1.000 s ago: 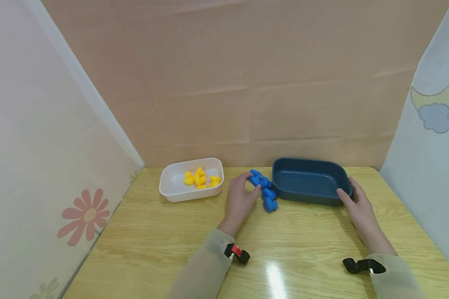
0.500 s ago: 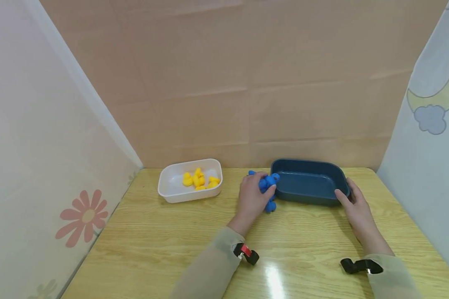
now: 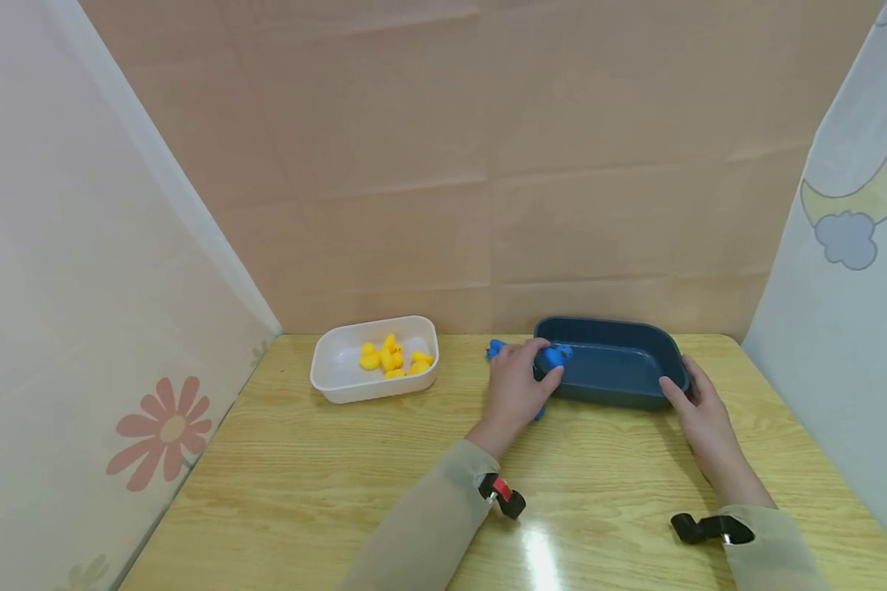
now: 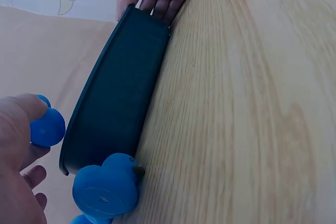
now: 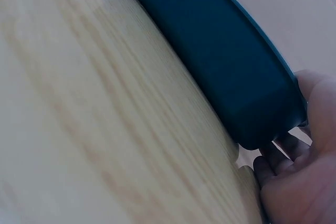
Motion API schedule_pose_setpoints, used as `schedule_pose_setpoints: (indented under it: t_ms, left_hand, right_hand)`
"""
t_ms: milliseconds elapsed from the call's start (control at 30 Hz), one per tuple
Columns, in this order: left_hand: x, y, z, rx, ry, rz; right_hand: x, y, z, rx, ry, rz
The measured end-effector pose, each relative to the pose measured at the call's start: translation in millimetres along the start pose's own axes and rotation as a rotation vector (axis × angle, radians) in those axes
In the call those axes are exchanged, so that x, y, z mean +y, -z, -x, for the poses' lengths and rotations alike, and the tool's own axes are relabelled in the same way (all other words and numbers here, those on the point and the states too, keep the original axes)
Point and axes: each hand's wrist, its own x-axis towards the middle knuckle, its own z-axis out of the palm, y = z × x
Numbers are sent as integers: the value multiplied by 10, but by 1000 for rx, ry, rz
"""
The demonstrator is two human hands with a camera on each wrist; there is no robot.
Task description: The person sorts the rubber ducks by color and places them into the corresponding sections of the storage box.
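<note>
In the head view, my left hand pinches a blue rubber duck between thumb and fingers, above the left end of a dark blue plastic tub. The left wrist view shows the same held duck beside the tub's rim. Another blue duck lies on the table against the tub's near left end. Partly hidden behind the left hand is more blue toy on the table. My right hand holds the tub's right end, thumb at the rim and fingers outside, as the right wrist view also shows.
A white plastic tub holding several yellow rubber ducks stands on the wooden table to the left. A brown paper backdrop rises behind both tubs, with patterned side panels at left and right.
My left hand has picked up a blue duck from the table left of the dark tub and carried it right, over the tub's left rim. The right hand keeps its hold.
</note>
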Motion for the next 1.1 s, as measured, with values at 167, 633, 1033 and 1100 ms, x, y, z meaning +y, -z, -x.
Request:
schedule_pose_setpoints:
  t_ms: [167, 633, 1033, 1100]
  left_hand:
    - [-5, -63, -25, -2, -33, -33]
    - [-85, -77, -78, -24, -25, -44]
    - [-428, 107, -148, 43, 13, 2]
    - [-481, 134, -146, 48, 19, 16]
  right_hand:
    - [-2, -6, 7, 5, -1, 7]
    - [-9, -12, 6, 14, 4, 21]
    - [-26, -16, 3, 14, -5, 13]
    - [-22, -21, 1, 15, -2, 13]
